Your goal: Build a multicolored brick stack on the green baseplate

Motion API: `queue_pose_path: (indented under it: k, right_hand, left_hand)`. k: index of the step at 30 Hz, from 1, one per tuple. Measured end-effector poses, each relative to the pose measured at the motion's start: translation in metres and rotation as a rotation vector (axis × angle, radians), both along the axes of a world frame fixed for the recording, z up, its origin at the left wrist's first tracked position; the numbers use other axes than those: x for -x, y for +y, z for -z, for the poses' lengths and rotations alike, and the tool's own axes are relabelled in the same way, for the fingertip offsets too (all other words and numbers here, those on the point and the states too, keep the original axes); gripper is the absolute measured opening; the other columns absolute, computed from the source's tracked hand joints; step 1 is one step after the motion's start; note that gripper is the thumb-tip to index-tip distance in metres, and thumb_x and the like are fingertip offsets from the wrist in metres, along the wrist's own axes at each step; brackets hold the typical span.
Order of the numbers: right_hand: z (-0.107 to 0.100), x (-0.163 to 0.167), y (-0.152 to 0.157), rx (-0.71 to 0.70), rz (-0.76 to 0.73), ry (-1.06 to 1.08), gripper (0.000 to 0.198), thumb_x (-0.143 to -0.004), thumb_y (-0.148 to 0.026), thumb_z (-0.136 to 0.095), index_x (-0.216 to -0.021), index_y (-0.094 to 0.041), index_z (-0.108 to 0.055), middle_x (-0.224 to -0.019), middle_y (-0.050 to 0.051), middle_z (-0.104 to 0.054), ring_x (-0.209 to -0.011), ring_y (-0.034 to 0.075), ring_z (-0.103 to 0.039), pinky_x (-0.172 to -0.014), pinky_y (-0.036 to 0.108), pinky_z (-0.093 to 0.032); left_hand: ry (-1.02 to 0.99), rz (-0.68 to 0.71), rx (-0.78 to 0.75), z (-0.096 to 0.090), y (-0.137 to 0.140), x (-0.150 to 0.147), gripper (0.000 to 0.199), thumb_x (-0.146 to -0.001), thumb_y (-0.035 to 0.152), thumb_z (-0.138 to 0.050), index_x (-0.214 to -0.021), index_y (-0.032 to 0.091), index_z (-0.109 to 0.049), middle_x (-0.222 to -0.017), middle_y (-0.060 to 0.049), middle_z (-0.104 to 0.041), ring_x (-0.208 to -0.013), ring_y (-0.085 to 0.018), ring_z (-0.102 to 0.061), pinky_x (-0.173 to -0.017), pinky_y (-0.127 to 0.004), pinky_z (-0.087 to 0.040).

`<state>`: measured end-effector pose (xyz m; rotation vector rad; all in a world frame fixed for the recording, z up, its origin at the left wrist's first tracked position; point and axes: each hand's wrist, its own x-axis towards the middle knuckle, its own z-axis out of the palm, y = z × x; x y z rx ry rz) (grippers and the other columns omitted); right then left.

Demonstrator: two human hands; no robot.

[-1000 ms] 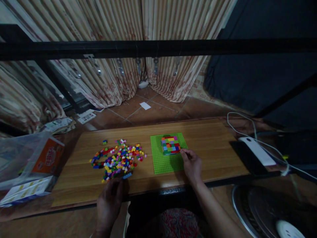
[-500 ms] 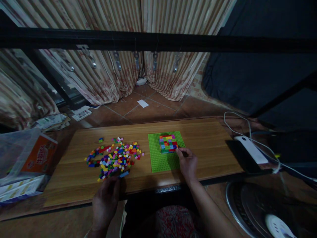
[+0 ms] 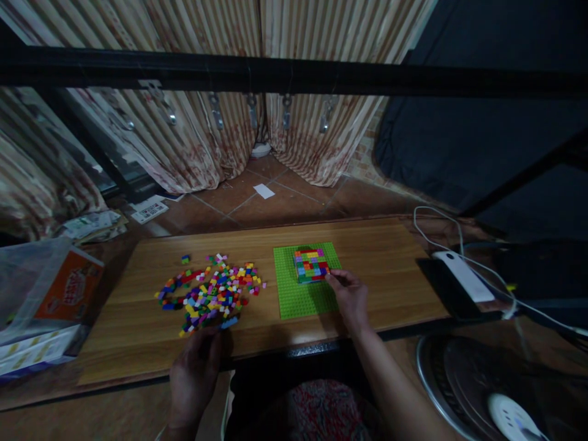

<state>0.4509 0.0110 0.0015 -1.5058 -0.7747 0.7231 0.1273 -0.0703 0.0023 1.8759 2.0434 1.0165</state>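
A low, square build of multicoloured toy bricks stands on a green studded baseplate. My right hand has its thumb and forefinger closed at the near right corner of the build, touching it. Left of the baseplate lies a heap of small loose toy bricks in many colours. At the table's near edge, just in front of that heap, my left hand rests with curled fingers. Its fingertips are dark and partly hidden, so I cannot make out what they hold, if anything.
The wooden table carries a black panel and a white device with a cable at its right end. A clear plastic box stands at the left. Below right is a round stool-like object.
The right thumb and forefinger have shifted slightly at the build's corner, with the forefinger a little higher. My left hand has stayed in place. The whole view has moved slightly.
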Motion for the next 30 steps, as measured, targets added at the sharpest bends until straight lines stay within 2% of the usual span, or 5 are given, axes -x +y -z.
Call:
queue_pose_path:
  k: [8,11,17,24,30]
  right_hand:
    - [-0.026,-0.011,0.008,0.219,-0.1,0.186,0.031,-0.048,-0.034,-0.08,-0.071,-0.017,-0.068,-0.057,-0.002,-0.063,-0.05,0.013,-0.053,-0.048,0.025,-0.039]
    - [-0.032,-0.014,0.009,0.286,-0.125,0.246,0.031,-0.047,-0.031,-0.08,-0.072,-0.017,-0.069,-0.051,-0.004,-0.059,-0.046,0.009,-0.049,-0.044,0.022,-0.036]
    - [-0.033,-0.015,0.014,0.385,-0.149,0.255,0.024,-0.049,-0.025,-0.078,-0.07,-0.017,-0.068,-0.053,-0.003,-0.061,-0.047,0.009,-0.051,-0.044,0.021,-0.038]
    - [-0.029,-0.008,0.011,0.305,-0.103,0.241,0.026,-0.049,-0.027,-0.079,-0.067,-0.018,-0.065,-0.052,-0.004,-0.058,-0.046,0.009,-0.048,-0.044,0.021,-0.038]
    - [-0.021,-0.015,0.0,0.132,-0.114,0.233,0.041,-0.047,-0.043,-0.082,-0.075,-0.018,-0.067,-0.068,0.0,-0.067,-0.06,0.013,-0.058,-0.053,0.025,-0.045]
  left_hand:
    - [0.004,-0.003,0.004,0.004,-0.002,0.001,0.031,-0.084,0.048,-0.052,-0.09,0.02,-0.064,-0.082,-0.004,-0.072,-0.067,-0.017,-0.069,-0.056,-0.022,-0.051]
    - [0.01,0.003,0.012,0.003,-0.001,0.001,0.03,-0.085,0.047,-0.051,-0.09,0.02,-0.064,-0.082,-0.004,-0.071,-0.067,-0.017,-0.068,-0.058,-0.022,-0.051]
    - [0.004,-0.021,0.047,0.005,0.0,0.002,0.029,-0.083,0.047,-0.052,-0.087,0.021,-0.065,-0.079,-0.002,-0.071,-0.065,-0.016,-0.068,-0.055,-0.021,-0.05]
    - [-0.047,-0.033,0.06,0.004,0.001,0.002,0.03,-0.082,0.049,-0.051,-0.087,0.022,-0.065,-0.085,-0.004,-0.073,-0.073,-0.018,-0.07,-0.059,-0.023,-0.053]
    - [-0.113,0.016,0.021,0.003,0.001,0.004,0.031,-0.081,0.048,-0.053,-0.086,0.02,-0.065,-0.087,-0.005,-0.073,-0.077,-0.019,-0.07,-0.066,-0.026,-0.055]
